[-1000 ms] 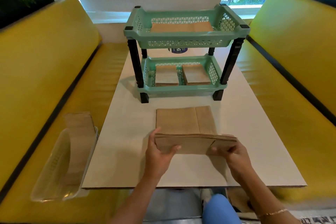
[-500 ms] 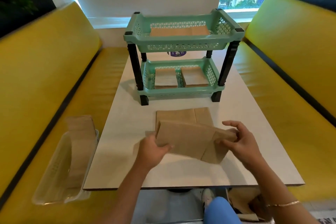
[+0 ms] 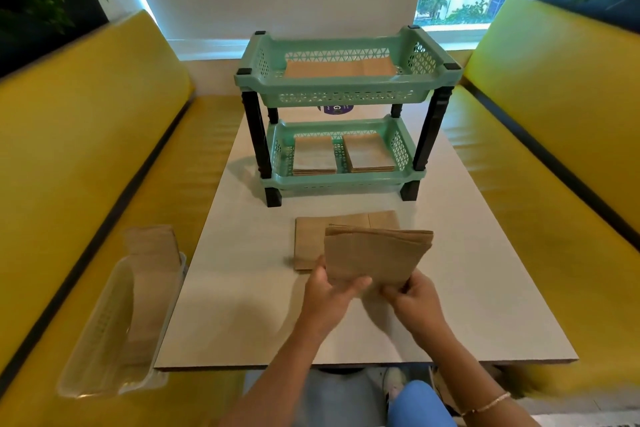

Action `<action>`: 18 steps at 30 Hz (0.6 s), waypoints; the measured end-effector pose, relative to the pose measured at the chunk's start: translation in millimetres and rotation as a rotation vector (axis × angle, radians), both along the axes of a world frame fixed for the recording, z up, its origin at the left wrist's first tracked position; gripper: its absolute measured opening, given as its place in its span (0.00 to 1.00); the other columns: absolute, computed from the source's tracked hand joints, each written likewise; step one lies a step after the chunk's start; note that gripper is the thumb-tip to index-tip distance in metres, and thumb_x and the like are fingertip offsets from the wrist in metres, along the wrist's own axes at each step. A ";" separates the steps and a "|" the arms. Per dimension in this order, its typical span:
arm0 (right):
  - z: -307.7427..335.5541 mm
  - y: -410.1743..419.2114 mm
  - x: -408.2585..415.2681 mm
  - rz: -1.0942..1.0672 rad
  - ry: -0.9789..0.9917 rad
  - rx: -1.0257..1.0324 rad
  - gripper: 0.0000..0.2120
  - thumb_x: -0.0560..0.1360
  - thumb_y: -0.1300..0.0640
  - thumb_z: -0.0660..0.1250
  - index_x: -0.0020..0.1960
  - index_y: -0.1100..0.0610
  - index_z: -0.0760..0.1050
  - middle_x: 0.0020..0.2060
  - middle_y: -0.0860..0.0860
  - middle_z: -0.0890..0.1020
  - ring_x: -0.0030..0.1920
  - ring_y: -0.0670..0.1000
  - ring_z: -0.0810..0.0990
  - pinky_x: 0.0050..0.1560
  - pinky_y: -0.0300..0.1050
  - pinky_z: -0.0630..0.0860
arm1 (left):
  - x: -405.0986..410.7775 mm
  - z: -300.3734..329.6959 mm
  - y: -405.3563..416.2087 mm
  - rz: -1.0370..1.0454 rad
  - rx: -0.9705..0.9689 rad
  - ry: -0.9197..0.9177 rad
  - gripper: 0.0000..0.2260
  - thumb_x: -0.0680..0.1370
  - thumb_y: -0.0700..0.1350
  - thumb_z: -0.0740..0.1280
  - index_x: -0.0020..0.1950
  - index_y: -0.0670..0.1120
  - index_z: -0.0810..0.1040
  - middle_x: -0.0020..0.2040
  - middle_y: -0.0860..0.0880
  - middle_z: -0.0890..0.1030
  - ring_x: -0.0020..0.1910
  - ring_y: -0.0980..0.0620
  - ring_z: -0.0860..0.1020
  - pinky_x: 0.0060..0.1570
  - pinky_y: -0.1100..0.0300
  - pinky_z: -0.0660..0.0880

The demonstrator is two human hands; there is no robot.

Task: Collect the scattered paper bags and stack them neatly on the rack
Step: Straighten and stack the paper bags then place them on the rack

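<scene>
I hold a bundle of brown paper bags (image 3: 379,255) upright above the white table (image 3: 242,305). My left hand (image 3: 329,295) grips its lower left corner and my right hand (image 3: 412,298) pinches its lower right edge. Another brown bag (image 3: 308,243) lies flat on the table just behind the bundle, partly hidden by it. The green two-tier rack (image 3: 346,97) stands further back. Its top tier holds a flat bag (image 3: 341,68). The lower tier holds two small stacks of bags (image 3: 313,158) (image 3: 369,154) side by side.
A clear plastic bin (image 3: 114,326) with more brown bags (image 3: 152,246) rests on the yellow bench (image 3: 86,166) at my left. A second yellow bench (image 3: 554,149) runs along the right. A window and plants sit behind the rack.
The bundle went from lying low in both hands to standing upright. My hands slid from its sides to its bottom edge and came closer together.
</scene>
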State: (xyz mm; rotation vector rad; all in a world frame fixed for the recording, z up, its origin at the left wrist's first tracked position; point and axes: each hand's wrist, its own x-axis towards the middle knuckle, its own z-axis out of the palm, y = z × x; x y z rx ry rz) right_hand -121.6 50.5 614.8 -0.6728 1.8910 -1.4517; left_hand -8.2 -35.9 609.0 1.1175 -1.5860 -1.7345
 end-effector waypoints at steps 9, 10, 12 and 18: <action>54.6 -2.8 -42.0 -0.068 -0.156 -0.296 0.21 0.65 0.77 0.69 0.48 0.54 0.74 0.40 0.53 0.77 0.40 0.50 0.76 0.42 0.45 0.79 | 19.9 40.8 -39.7 -0.326 -0.397 -0.552 0.24 0.74 0.41 0.70 0.68 0.51 0.69 0.57 0.51 0.79 0.54 0.52 0.77 0.52 0.60 0.76; 56.7 -0.7 -50.2 -0.038 -0.126 -0.271 0.22 0.64 0.77 0.70 0.49 0.53 0.75 0.38 0.55 0.76 0.39 0.51 0.75 0.41 0.43 0.79 | 23.4 50.3 -44.7 -0.327 -0.455 -0.595 0.23 0.73 0.42 0.71 0.66 0.52 0.71 0.56 0.51 0.79 0.52 0.53 0.78 0.52 0.59 0.76; 54.9 4.1 -57.8 0.031 -0.074 -0.179 0.22 0.64 0.77 0.70 0.48 0.53 0.76 0.38 0.59 0.77 0.39 0.54 0.76 0.39 0.43 0.80 | 29.7 65.4 -48.9 -0.217 -0.478 -0.562 0.16 0.71 0.42 0.73 0.56 0.54 0.77 0.51 0.56 0.79 0.50 0.57 0.76 0.48 0.61 0.74; 28.7 12.9 -41.2 -0.059 -0.081 -0.096 0.15 0.68 0.75 0.69 0.45 0.57 0.78 0.42 0.54 0.82 0.44 0.55 0.81 0.45 0.48 0.80 | 34.4 53.6 -36.9 0.136 -0.071 0.202 0.15 0.66 0.29 0.73 0.42 0.47 0.74 0.39 0.50 0.79 0.40 0.55 0.79 0.40 0.63 0.78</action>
